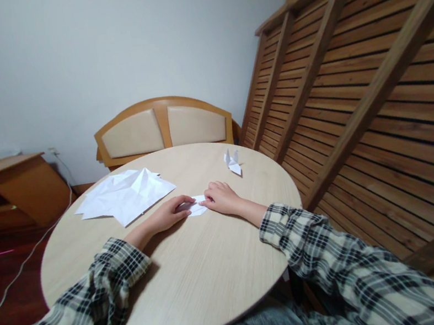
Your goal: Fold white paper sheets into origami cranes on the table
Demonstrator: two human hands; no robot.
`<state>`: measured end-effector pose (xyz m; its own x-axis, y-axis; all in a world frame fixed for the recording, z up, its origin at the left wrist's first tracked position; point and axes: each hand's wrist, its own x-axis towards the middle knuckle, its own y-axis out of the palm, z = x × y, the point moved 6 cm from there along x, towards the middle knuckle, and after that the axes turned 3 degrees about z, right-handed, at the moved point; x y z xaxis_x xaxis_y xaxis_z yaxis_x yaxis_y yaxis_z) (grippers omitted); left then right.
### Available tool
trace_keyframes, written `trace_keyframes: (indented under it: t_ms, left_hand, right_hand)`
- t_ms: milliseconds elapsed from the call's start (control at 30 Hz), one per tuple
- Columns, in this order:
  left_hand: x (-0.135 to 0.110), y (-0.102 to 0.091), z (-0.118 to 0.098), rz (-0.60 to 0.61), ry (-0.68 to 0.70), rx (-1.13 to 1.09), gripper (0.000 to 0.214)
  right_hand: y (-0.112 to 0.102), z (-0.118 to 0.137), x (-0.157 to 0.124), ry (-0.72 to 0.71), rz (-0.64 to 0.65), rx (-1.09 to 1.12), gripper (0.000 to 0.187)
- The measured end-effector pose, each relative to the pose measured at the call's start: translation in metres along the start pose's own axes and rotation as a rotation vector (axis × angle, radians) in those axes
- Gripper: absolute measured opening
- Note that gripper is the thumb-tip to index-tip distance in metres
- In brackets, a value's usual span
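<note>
A small piece of folded white paper (197, 207) lies on the round pale wooden table (203, 277). My left hand (173, 213) grips its left end, with the thumb on the near side and the fingers reaching over it. At the right end, my right hand (222, 198) has curled fingers pressed down on the same paper. My fingers cover both ends of it, so its full shape is hidden. A white folded paper figure with upright points (233, 163) stands beyond my right hand, apart from it.
Several creased white paper sheets (124, 195) lie in a loose pile at the table's left. A cushioned headboard (164, 124) stands behind the table. Slatted wood (341, 107) leans along the right side. A wooden desk (16, 192) and a white cable (21, 268) are at left.
</note>
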<state>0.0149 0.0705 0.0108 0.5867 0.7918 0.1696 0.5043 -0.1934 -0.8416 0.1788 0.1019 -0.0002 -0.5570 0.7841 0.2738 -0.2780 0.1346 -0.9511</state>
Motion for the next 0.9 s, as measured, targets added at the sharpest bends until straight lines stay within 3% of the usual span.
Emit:
trace_keyframes:
  t_ms: [233, 467, 700, 900]
  left_hand:
    - [-0.003, -0.006, 0.004, -0.003, 0.049, 0.047, 0.034]
    - [-0.002, -0.007, 0.001, -0.099, 0.229, 0.196, 0.031]
    - [-0.001, -0.007, 0.004, -0.186, 0.274, 0.308, 0.029]
    - [-0.003, -0.008, -0.013, -0.104, 0.206, 0.509, 0.034]
  right_hand:
    - [-0.007, -0.006, -0.004, -0.014, -0.051, 0.084, 0.028]
    - [-0.011, 0.005, -0.004, -0.196, -0.041, 0.169, 0.025]
    - [-0.010, 0.006, -0.002, -0.186, 0.016, 0.199, 0.031]
    - [-0.017, 0.009, -0.002, -0.199, 0.009, 0.174, 0.030]
